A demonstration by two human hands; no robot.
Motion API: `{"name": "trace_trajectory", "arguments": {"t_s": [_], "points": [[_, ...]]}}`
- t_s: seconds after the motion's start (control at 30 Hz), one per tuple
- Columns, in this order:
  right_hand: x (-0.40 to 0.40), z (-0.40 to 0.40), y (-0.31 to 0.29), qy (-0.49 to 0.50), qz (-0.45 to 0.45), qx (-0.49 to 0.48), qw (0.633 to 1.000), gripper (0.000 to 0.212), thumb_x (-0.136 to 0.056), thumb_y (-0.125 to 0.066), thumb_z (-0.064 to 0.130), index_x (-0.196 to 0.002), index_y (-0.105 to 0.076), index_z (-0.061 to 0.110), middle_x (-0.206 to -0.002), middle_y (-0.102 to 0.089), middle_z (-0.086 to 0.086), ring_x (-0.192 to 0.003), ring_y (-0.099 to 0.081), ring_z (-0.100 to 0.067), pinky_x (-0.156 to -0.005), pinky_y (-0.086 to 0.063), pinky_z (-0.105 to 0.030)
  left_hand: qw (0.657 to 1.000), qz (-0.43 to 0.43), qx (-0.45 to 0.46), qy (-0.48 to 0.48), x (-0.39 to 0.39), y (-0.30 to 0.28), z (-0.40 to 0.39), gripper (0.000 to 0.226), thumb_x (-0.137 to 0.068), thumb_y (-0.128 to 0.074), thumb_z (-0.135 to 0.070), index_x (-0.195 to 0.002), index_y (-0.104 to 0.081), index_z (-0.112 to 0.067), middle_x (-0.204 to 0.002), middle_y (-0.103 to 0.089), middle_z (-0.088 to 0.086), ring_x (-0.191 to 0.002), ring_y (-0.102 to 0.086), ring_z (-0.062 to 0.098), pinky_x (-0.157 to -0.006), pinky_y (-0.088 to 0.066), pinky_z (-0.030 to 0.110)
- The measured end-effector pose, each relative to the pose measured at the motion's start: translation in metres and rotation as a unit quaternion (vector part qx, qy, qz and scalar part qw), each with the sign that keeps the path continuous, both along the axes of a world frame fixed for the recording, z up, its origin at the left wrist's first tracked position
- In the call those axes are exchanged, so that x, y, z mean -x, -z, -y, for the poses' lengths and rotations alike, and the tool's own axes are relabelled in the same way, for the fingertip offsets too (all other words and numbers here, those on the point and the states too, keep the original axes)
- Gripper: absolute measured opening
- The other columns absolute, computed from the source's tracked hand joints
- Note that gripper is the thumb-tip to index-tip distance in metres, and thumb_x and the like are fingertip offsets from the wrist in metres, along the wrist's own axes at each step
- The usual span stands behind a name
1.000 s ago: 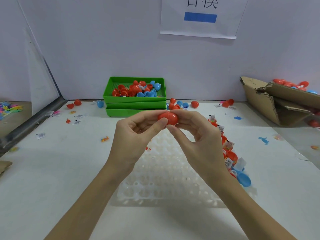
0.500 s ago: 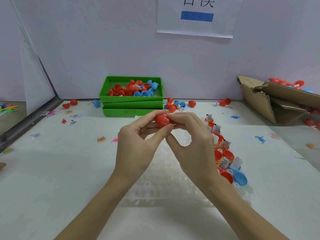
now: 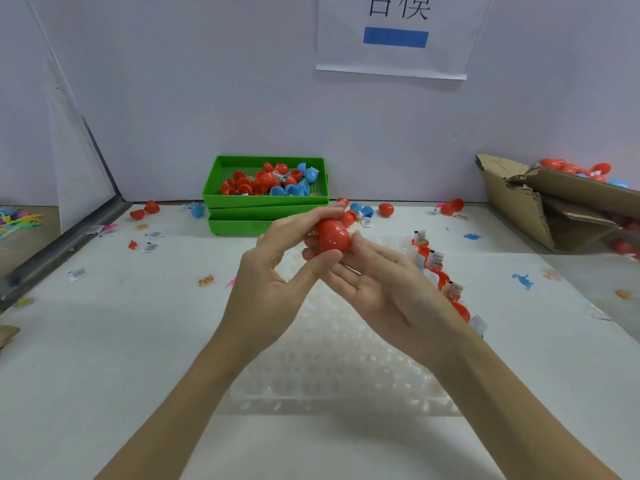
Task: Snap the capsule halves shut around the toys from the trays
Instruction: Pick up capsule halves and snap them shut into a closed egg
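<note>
A: Where is the red capsule [image 3: 331,237] at this moment?

B: You hold it in the air between your two hands, in front of the green trays [image 3: 266,199] and a little to their right, above the clear blister sheet [image 3: 332,372]. The two halves look joined, with a seam line across the top. I cannot tell if the seam is fully clicked, and the toy inside is not visible.

A: How do I finish this step well?

B: I think you should press the two halves straight toward each other, not at an angle, so the rim seats all around. Turn the capsule and check the seam for a gap. If a paper tag sticks out, as on the open halves [image 3: 436,268] that lie to the right of the trays and nearer to you, it may stop the closing.

A: And my left hand [image 3: 273,282]?

B: It grips the capsule. The thumb presses it from below and the curled fingers come over the top and the far side.

A: My right hand [image 3: 388,292]?

B: It is mostly open, palm up. The fingers are nearly straight and lie under and beside the capsule as a support. The thumb touches its right side.

A: Where will the finished one go?

B: I cannot say for sure. The cardboard box [image 3: 554,209], far to the right of the trays, already holds capsules.
</note>
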State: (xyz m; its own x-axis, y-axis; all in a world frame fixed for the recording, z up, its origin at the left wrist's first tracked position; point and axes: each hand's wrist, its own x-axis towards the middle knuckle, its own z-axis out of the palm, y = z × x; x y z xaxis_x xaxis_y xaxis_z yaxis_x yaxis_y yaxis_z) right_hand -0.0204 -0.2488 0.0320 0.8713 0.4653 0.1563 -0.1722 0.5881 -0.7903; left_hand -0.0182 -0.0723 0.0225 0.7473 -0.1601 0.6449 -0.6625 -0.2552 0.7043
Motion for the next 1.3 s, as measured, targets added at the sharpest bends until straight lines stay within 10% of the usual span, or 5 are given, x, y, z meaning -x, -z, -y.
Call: {"name": "trace_trajectory", "arguments": {"t_s": [0.73, 1.3], "points": [[0.005, -0.012, 0.008, 0.005, -0.041, -0.067, 0.997, 0.045, -0.094, -0.066, 0.022, -0.131, -0.062, -0.004, -0.126, -0.07, -0.015, -0.121, -0.067, -0.023, -0.098, -0.055, -0.031, 0.998, -0.001, 0.019, 0.059, 0.005, 0.002, 0.006, 0.035, -0.103, -0.059, -0.019, -0.138, -0.059, -0.02, -0.137, -0.063, -0.002, -0.138, -0.052, 0.032, -0.114, -0.045, 0.048], [0.006, -0.019, 0.013, -0.038, -0.043, -0.092, 0.994, 0.033, -0.096, -0.066, 0.021, -0.122, -0.073, 0.003, -0.121, -0.072, -0.011, -0.119, -0.067, -0.021, -0.104, -0.052, -0.031, 0.997, 0.073, 0.013, 0.005, 0.011, -0.001, 0.012, 0.026, -0.102, -0.06, -0.02, -0.127, -0.062, -0.014, -0.121, -0.067, 0.0, -0.121, -0.063, 0.024, -0.101, -0.053, 0.036]]}}
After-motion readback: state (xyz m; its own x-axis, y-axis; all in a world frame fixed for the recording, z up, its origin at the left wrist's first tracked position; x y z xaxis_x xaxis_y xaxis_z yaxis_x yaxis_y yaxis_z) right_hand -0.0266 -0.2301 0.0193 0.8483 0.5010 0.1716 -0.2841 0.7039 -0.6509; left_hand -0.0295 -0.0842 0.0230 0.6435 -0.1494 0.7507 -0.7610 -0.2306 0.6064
